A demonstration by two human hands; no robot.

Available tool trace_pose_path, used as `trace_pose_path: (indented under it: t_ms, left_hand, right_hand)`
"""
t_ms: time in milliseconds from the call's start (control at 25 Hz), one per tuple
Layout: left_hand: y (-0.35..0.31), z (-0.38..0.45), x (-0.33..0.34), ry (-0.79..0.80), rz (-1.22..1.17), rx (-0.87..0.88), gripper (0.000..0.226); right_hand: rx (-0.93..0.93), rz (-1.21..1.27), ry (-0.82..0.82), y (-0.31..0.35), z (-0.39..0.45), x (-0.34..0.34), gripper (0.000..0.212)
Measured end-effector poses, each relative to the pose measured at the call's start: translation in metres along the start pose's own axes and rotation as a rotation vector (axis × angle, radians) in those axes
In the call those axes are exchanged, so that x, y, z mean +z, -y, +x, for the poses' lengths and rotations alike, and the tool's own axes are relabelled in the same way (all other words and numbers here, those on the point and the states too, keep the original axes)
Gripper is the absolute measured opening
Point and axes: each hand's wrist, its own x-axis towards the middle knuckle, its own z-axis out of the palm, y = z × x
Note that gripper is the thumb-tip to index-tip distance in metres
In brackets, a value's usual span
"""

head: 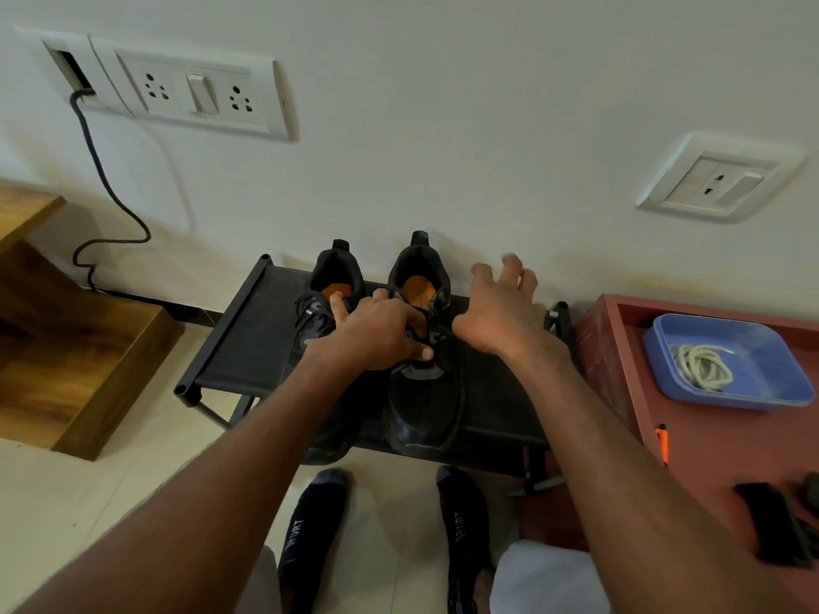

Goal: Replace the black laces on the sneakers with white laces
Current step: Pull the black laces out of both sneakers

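Two bare forearms reach forward from the bottom edge toward a white wall (443,126). The wall carries a wide socket-and-switch plate (190,93) above and to the left of the hands, with a black cable (104,179) hanging from it down to the floor, and a smaller socket plate (718,179) above and to the right.

Beneath both hands stands a low black shoe rack (248,343) with a fabric top, set against the wall. To the right of the right hand, just beside the rack, is a red-brown bench (709,454). To the left of the left hand, well apart, is a wooden step unit (88,361).

A pair of black sneakers (425,405) with orange insoles sits on the rack, heels toward the wall. The left hand (376,334) lies across the two sneakers at the tongues, fingers curled over the black laces (310,316); whether it actually pinches a lace cannot be determined. The right hand (501,303) hovers just beside the right-side sneaker, fingers spread and relaxed, holding nothing.

On the bench, well to the right of the right hand, a blue tray (753,343) holds the coiled white laces (702,363). Nearer the wrist, an orange pen (663,443) lies on the bench.

Below the forearms, two feet in dark socks (310,534) rest on the tiled floor.
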Motion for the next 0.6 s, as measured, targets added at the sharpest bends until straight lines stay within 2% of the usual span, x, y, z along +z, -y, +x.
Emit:
trace_pose_path:
  t_ms: [80, 160, 200, 280, 360, 520, 600]
  left_hand:
    - [-0.002, 0.003, 0.002, -0.047, -0.053, -0.048, 0.012]
    - [-0.004, 0.005, 0.002, -0.082, -0.101, -0.083, 0.012]
    - [-0.006, 0.005, 0.002, -0.094, -0.114, -0.092, 0.012]
    - [-0.007, 0.006, 0.001, -0.105, -0.146, -0.115, 0.009]
    - [-0.007, 0.006, -0.002, -0.115, -0.184, -0.143, 0.008]
    - [0.002, 0.004, -0.009, -0.140, -0.401, -0.169, 0.013]
    - [0.001, 0.003, -0.009, -0.125, -0.363, -0.140, 0.011]
  right_hand:
    - [-0.141, 0.101, 0.050, -0.001, 0.002, -0.006, 0.075]
    - [-0.212, 0.248, 0.244, -0.002, 0.003, -0.004, 0.083]
    - [-0.221, 0.226, 0.332, -0.001, 0.002, 0.000, 0.094]
    - [-0.210, 0.017, 0.431, 0.003, -0.003, 0.011, 0.115]
    - [-0.174, -0.090, 0.440, 0.006, -0.008, 0.023, 0.126]
    - [-0.137, -0.012, 0.404, 0.007, -0.006, 0.029, 0.143]
    - [-0.125, 0.015, 0.393, 0.005, -0.004, 0.030, 0.150]
